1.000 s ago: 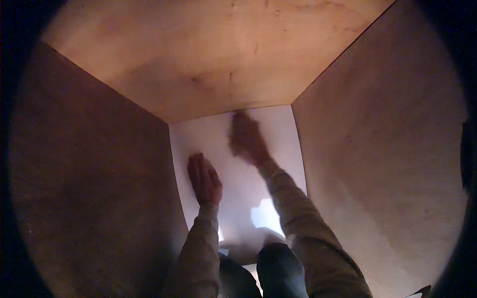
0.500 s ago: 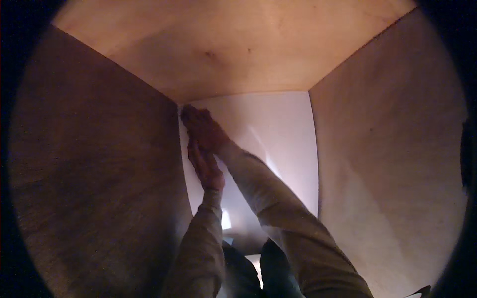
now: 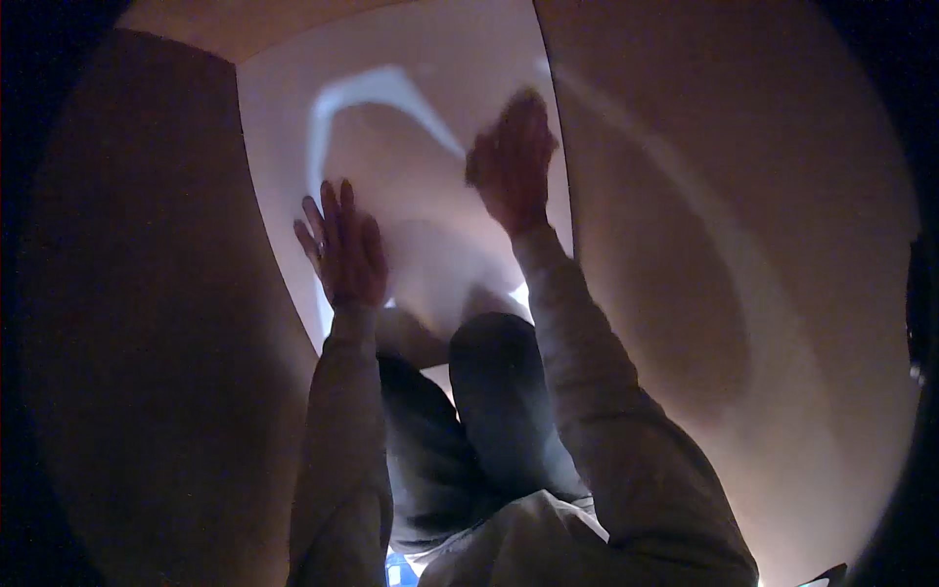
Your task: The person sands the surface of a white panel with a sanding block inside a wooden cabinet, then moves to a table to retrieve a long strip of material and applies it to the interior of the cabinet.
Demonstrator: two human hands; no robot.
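A white glossy panel (image 3: 430,39) lies in front of me between wooden side walls. Over its left part is my left hand (image 3: 347,245), fingers stretched and spread, holding nothing. I cannot tell whether its palm touches the panel. My right hand (image 3: 515,166) is farther up, near the panel's right edge, with its fingers bent together. A dark, ragged-edged shape shows at its fingertips; dim light and blur hide what it is.
A dark wooden wall (image 3: 127,293) rises on the left and a brown wooden wall (image 3: 665,284) on the right. Another wooden board (image 3: 215,24) crosses the top left. My knees (image 3: 494,391) are below the panel. Bright bands of light cross the panel and right wall.
My hands were close together at the panel's far left corner. They are now apart, the right one at the right edge and the left one nearer me. The view has tilted down.
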